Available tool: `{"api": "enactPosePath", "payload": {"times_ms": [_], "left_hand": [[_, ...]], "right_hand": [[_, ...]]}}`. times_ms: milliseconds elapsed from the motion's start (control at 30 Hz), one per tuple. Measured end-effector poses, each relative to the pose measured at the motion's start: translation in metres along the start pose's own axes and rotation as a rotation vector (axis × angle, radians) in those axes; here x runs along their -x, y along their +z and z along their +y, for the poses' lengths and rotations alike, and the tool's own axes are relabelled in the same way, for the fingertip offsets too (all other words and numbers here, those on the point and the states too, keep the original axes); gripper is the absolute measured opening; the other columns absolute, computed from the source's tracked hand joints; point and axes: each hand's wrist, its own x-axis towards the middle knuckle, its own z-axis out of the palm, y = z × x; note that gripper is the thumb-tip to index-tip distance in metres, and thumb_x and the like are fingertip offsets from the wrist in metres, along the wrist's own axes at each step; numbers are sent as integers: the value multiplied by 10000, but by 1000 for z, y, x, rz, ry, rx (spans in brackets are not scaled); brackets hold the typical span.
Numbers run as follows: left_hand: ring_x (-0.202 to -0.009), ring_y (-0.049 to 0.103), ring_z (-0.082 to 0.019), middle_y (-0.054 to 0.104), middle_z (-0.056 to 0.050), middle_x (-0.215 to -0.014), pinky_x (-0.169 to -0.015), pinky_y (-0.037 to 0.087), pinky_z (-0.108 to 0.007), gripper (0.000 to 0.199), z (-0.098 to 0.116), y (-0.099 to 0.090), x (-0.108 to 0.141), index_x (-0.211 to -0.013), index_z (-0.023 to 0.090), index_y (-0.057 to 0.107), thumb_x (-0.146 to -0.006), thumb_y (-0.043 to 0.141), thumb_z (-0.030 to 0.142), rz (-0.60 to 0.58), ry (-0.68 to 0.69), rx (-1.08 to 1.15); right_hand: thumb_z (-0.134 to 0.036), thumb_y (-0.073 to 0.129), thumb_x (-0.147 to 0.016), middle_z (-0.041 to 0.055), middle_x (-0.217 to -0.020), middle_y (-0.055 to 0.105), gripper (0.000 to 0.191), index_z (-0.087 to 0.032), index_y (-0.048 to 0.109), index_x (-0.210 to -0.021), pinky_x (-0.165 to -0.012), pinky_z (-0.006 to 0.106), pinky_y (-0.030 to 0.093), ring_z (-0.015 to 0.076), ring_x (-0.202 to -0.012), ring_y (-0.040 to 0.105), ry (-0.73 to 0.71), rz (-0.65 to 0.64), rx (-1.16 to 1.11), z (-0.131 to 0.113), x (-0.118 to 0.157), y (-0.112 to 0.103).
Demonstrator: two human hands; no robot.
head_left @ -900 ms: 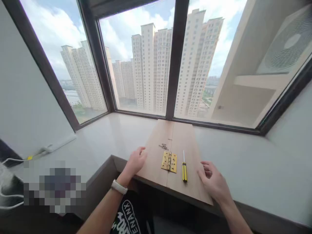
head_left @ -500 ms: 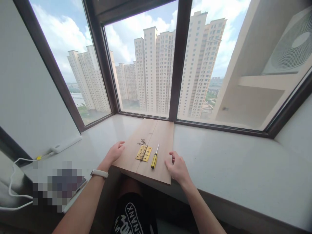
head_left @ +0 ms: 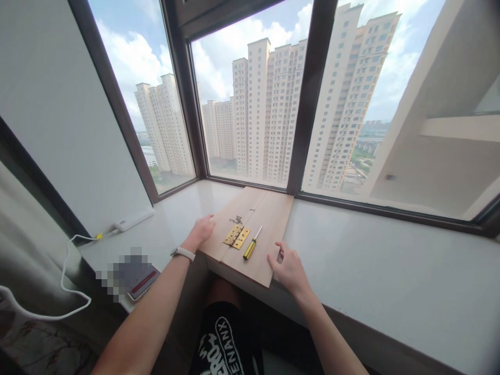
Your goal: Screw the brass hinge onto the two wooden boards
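Observation:
Two pale wooden boards lie side by side with a narrow seam between them. My left hand [head_left: 202, 230], fingers curled, holds the outer edge of the left wooden board [head_left: 219, 242]. On the other side my right hand [head_left: 289, 266] grips the edge of the right wooden board [head_left: 273, 219], thumb over the top. A brass hinge [head_left: 236, 237] lies opened flat across the seam. Beside it rests a screwdriver [head_left: 252, 245] with a yellow and black handle, tip pointing away from me. Several small dark screws [head_left: 236, 220] are heaped behind the hinge, and a single screw [head_left: 252, 210] lies farther back.
The boards rest on a white windowsill [head_left: 371, 260] and reach over its front edge. A dark window frame [head_left: 308, 104] borders the back. At the left are a tablet-like device [head_left: 146, 281], partly blurred, a white power strip [head_left: 135, 220] and a white cable [head_left: 64, 276].
The camera view has turned left, so everything appears shifted to the right. Both hands stay at the board edges; the hinge, screwdriver and screws keep their places.

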Motion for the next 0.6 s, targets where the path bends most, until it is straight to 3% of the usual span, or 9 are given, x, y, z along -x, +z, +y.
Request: {"api": "enactPosePath", "payload": {"times_ms": [67,167,267,367,500,600], "left_hand": [[-1361,487,-280,610,-154,-1387,-1196,327,-432,401,25,6,20,-1302,110,592,-969,464,292,76,60,0],[-1248,552,-281,638,-138,-1255,-1131,413,-474,305,78,23,73,-1232,157,606,-975,493,278,178,313,117],[-1195,570,-250,625,-107,-1222,-1093,464,-437,272,138,44,139,-1228,202,591,-966,522,228,42,536,215],[-1149,579,-243,624,-106,-1217,-1053,499,-394,306,186,66,190,-1261,186,570,-960,516,196,-144,698,191],[-1126,576,-264,643,-136,-1163,-1069,475,-404,311,212,99,217,-1252,127,565,-960,466,167,-188,838,85],[-1124,565,-281,632,-126,-1184,-1023,493,-423,303,207,121,225,-1244,168,580,-967,497,255,-187,776,49]], "right_hand": [[-386,586,-899,158,-1195,683,429,-159,611,-1262,-1006,456,453,328,-1170,581,-77,75,25,5,4,-6],[-407,543,-940,146,-1166,695,327,-173,645,-1145,-983,453,460,314,-1111,602,-119,255,61,12,17,-23],[-410,518,-958,134,-1049,712,246,-203,629,-882,-962,432,462,298,-1031,624,-161,437,131,22,35,-46],[-446,533,-939,127,-954,706,264,-218,576,-813,-921,432,463,306,-960,625,-187,533,247,38,52,-69],[-479,515,-930,118,-906,691,287,-212,593,-857,-875,427,468,312,-923,620,-204,560,364,67,64,-83],[-457,496,-940,102,-847,677,274,-220,586,-835,-822,408,476,292,-857,613,-207,526,408,80,68,-80]]}}
